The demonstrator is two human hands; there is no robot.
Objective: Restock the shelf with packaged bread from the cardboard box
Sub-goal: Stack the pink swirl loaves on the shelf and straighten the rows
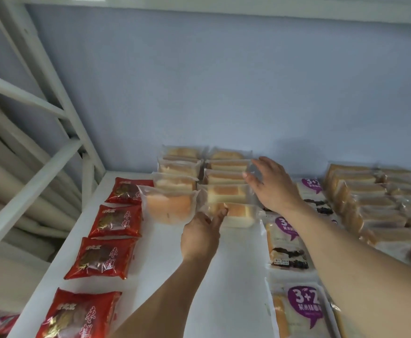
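On a white shelf [224,276], the left hand [200,234] pinches a clear bread pack [169,206]; the right hand [271,185], fingers spread, touches the stacked packs [226,178].

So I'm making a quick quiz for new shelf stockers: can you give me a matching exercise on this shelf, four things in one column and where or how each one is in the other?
Things:
1. red packets
2. purple-label packs
3. left hand
4. right hand

Places or states:
A. fingers spread against the right side of the clear-wrapped bread rows
B. in a line along the shelf's left edge
C. at the front pack, between the two clear-wrapped rows
D. in a line just right of the bare strip of shelf

Pairs: 1-B, 2-D, 3-C, 4-A
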